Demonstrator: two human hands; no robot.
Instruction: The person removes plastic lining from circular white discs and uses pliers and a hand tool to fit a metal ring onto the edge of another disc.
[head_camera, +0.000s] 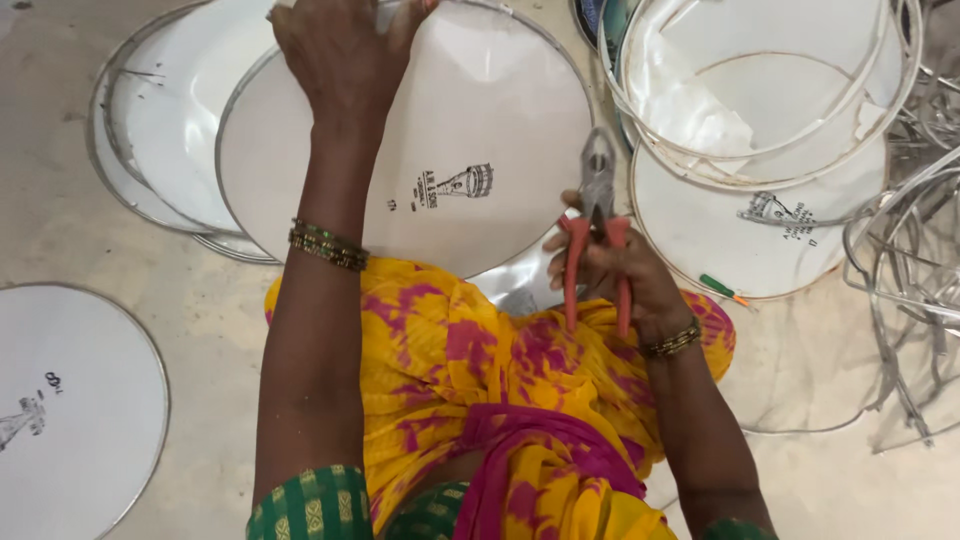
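Observation:
A round white drum skin (480, 110) with a thin metal rim and a small dark printed mark lies tilted across my lap. My left hand (335, 50) grips its far edge, fingers curled over the rim. My right hand (615, 275) holds pliers (598, 215) with red handles, their metal jaws pointing up at the skin's right edge. I sit on the floor in yellow and pink cloth (480, 380), with bangles on both wrists.
More white round skins are stacked at the far left (160, 110) and one lies at the near left (70, 400). Skins and loose metal hoops (760, 100) pile at the right, with tangled metal rings (910, 260) beyond. A small green tool (722, 288) rests on one skin.

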